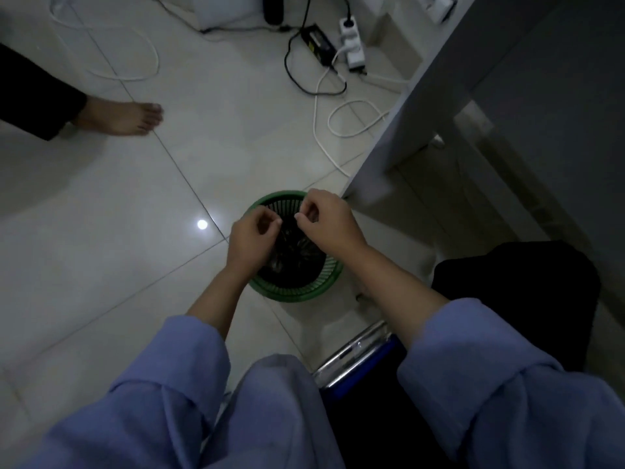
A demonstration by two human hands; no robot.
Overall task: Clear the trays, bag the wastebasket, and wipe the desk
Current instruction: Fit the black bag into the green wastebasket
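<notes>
We look down at a pale tiled floor (111, 204) in dim light, with a small bright reflection on one tile. On it, just beside the corner of a grey desk (422, 106), stands the green slatted wastebasket (297, 292), round and upright, its inside dark with what looks like a black bag (291, 262). Both our hands hover over its opening. The left hand (250, 238) has its fingers curled, thumb and forefinger drawn together; the right hand (324, 221) is curled the same way, close beside it. Each seems to pinch the bag's edge, though we cannot tell for sure in this light. Blue sleeves cover our forearms. Farther off, white and black cables (338, 96) loop around a power strip (351, 45). A bare foot (125, 116) of another person stands at the left.
</notes>
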